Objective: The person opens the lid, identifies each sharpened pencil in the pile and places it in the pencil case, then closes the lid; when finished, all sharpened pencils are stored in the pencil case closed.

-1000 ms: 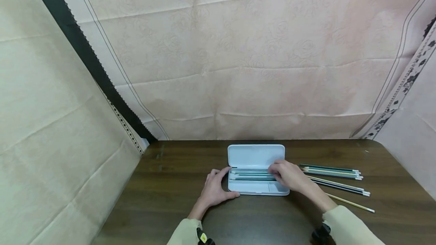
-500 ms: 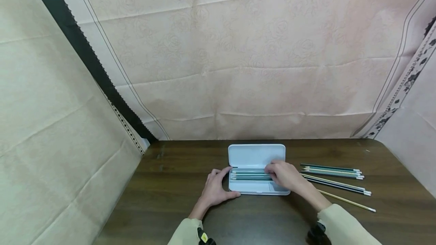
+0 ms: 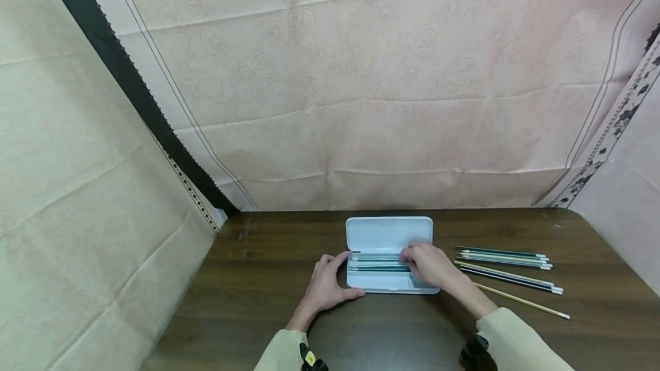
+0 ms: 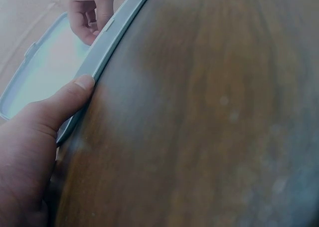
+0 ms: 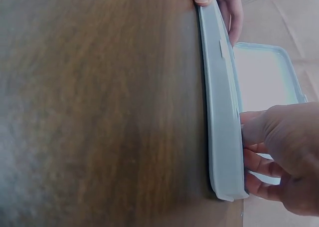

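A pale blue pencil case (image 3: pixel 389 233) lies with its lid raised on the table. Several green and silvery pencils (image 3: pixel 378 262) lie side by side in its tray. My left hand (image 3: pixel 325 289) holds the case's left end, thumb on the front wall and index finger by the back corner. The thumb (image 4: pixel 79 87) on the rim also shows in the left wrist view. Over the right part of the tray, my right hand (image 3: pixel 430 263) reaches in with bent fingers (image 5: pixel 261 164) at the pencils. The case wall hides its fingertips, so any grip there is unclear.
Right of the case lie a bundle of green and pale pencils (image 3: pixel 507 257), a group of dark and pale pencils (image 3: pixel 510 277), and one yellowish pencil (image 3: pixel 523 301). Patterned cloth (image 3: pixel 387 102) hangs behind the brown table (image 3: pixel 247 302). Dark devices sit on both wrists.
My right hand has slid slightly left along the pencils in the tray, uncovering more of the loose pencils outside. The left hand stays at the case's left end.
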`<state>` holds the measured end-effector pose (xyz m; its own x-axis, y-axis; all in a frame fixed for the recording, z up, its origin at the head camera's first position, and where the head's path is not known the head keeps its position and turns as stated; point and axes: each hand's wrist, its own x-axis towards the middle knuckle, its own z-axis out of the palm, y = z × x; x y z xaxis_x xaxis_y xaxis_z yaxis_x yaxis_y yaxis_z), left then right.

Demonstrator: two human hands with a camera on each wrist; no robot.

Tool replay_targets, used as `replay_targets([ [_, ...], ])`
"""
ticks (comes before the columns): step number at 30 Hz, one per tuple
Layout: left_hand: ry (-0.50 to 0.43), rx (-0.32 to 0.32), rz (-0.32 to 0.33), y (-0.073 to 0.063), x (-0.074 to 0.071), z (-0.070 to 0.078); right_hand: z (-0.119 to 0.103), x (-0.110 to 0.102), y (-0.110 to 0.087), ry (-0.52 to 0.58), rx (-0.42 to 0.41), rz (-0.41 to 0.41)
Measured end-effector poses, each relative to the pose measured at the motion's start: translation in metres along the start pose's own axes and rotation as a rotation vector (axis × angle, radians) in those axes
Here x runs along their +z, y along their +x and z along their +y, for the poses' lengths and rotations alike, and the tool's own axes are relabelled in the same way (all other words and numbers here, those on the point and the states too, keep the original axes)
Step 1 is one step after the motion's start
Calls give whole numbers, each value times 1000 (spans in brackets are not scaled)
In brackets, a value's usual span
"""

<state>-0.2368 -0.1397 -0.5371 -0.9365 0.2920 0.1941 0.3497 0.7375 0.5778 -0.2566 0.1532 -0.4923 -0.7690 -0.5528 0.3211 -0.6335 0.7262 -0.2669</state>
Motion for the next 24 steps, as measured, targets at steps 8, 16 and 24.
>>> replay_targets([
  [8,-4,22,12,-1,-2,1,13,-19,-17,59,89,77],
  [16,-8,24,15,0,-2,2,58,-58,-63,31,144,154],
  [24,-25,14,10,-1,-2,2,91,-77,-102,-66,122,214],
])
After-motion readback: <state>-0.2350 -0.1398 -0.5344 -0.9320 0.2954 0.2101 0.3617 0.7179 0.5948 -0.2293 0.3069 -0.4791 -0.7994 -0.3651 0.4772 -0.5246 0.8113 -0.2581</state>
